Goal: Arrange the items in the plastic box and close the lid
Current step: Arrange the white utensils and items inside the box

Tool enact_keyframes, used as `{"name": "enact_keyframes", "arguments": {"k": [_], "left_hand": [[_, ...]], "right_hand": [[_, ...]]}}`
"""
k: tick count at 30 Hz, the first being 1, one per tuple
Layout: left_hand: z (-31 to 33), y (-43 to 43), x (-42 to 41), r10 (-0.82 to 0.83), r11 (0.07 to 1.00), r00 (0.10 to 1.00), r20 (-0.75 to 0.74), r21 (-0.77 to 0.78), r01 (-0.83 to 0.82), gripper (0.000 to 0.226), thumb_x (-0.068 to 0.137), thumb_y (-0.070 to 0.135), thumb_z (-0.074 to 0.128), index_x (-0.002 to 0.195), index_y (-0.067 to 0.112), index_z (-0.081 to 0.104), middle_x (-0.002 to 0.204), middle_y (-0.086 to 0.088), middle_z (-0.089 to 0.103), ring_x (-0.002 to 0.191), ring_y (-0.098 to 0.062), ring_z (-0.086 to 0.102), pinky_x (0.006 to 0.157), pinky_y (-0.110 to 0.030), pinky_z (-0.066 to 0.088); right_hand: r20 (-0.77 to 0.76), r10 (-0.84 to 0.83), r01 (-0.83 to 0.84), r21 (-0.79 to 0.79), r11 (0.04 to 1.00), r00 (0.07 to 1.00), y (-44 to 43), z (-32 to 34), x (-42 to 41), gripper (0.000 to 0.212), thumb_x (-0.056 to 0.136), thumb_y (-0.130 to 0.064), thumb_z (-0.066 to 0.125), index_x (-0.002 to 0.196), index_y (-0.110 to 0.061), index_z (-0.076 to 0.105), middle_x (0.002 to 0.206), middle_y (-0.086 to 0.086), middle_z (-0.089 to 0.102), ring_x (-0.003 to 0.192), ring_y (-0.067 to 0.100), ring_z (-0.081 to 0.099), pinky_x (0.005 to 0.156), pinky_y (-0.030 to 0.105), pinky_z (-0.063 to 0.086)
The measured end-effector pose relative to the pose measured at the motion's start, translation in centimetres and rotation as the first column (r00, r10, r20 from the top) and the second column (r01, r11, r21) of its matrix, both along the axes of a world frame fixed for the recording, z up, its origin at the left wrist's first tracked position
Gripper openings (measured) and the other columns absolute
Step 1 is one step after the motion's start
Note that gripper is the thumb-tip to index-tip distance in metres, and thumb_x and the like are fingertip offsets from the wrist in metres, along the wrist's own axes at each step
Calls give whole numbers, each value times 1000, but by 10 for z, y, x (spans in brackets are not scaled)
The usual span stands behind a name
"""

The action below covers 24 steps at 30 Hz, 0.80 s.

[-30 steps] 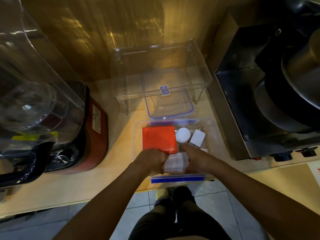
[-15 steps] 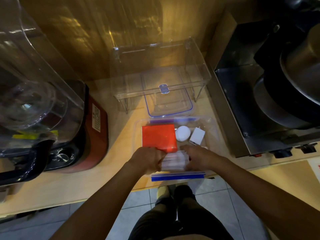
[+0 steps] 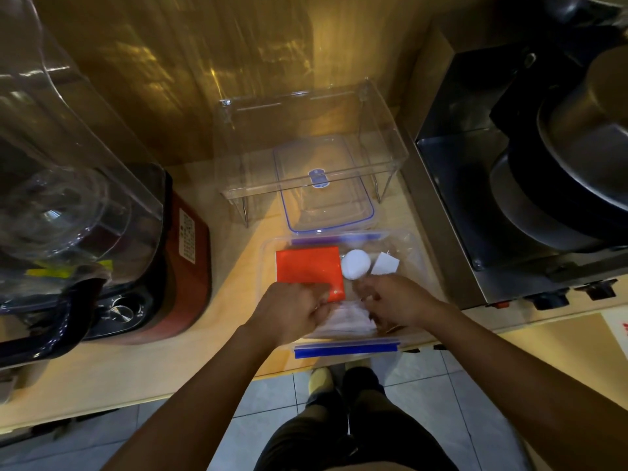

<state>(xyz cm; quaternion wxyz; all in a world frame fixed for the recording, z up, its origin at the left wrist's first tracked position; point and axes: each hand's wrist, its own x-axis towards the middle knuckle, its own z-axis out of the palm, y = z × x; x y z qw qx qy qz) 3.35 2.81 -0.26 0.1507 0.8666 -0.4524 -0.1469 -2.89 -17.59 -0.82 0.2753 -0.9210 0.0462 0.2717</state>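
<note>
A clear plastic box with blue clips sits at the counter's front edge. Inside it lie an orange flat pack, a white ball and a white charger cube. A white folded packet lies at the near end of the box. My left hand grips the packet's left edge, over the orange pack's near corner. My right hand holds the packet's right side with curled fingers. The box's clear lid with a blue seal lies just behind the box.
A clear acrylic riser shelf stands over the lid at the back. A red and black blender fills the left. A steel appliance with dark pans stands right. The counter edge runs in front, tiled floor below.
Both hands have moved a little farther into the box with the white packet; my right hand has shifted toward the ball and charger.
</note>
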Motion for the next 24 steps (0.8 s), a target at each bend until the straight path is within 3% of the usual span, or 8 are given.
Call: {"name": "enact_keyframes", "arguments": {"k": [3, 6, 10, 14, 19, 21, 24], "left_hand": [[5, -9, -2, -35, 995, 967, 251, -86, 59, 18, 80, 27, 63, 90, 14, 68, 87, -6, 73, 77, -26, 68, 67, -30, 54], [2, -21, -2, -20, 998, 954, 298, -58, 39, 25, 74, 25, 73, 96, 13, 70, 98, -7, 72, 88, -26, 68, 79, -34, 53], [-5, -44, -1, -25, 999, 971, 238, 31, 19, 35, 87, 28, 55, 118, 12, 62, 122, -10, 64, 116, -27, 56, 100, -37, 40], [-15, -56, 6, -99, 968, 981, 164, 245, 57, 52, 96, 39, 35, 143, 15, 35, 153, -4, 36, 145, -22, 20, 117, -38, 12], [-16, -62, 7, -250, 851, 936, 249, 518, 90, 65, 98, 50, 21, 149, 11, 14, 160, -7, 15, 149, -26, -1, 118, -45, -8], [-15, -66, 4, -250, 823, 931, 267, 564, 60, 66, 98, 50, 19, 149, 9, 12, 160, -8, 14, 149, -28, -1, 118, -47, -10], [-16, -70, 2, -188, 834, 942, 278, 551, 4, 67, 98, 49, 24, 149, 6, 14, 159, -11, 17, 148, -29, 4, 118, -49, -6]], "right_hand": [[227, -95, 131, -151, 980, 969, -3, 2, 2, 25, 89, -22, 53, 112, -18, 60, 112, 5, 66, 99, 22, 60, 82, 32, 49], [355, -39, 134, -247, 960, 934, -6, -5, 8, 38, 84, -21, 58, 122, -16, 55, 124, 7, 57, 112, 23, 53, 90, 34, 43], [350, 38, 74, -303, 950, 936, -4, -16, 16, 52, 83, -25, 57, 133, -23, 43, 138, 5, 49, 127, 22, 42, 103, 36, 31], [249, 180, -71, -392, 917, 951, -3, -27, 20, 57, 90, -27, 48, 144, -23, 27, 149, 5, 36, 137, 22, 30, 109, 37, 25], [167, 188, -106, -409, 906, 968, -5, -27, 19, 77, 84, -34, 58, 147, -18, 17, 151, 8, 30, 136, 23, 31, 110, 38, 23], [133, 214, -134, -448, 884, 968, -4, -27, 17, 92, 77, -40, 66, 147, -16, 12, 150, 11, 29, 136, 25, 30, 110, 39, 20], [127, 218, -133, -477, 869, 968, 0, -24, 13, 97, 74, -44, 67, 146, -15, 10, 148, 13, 30, 134, 27, 30, 110, 41, 18]]}}
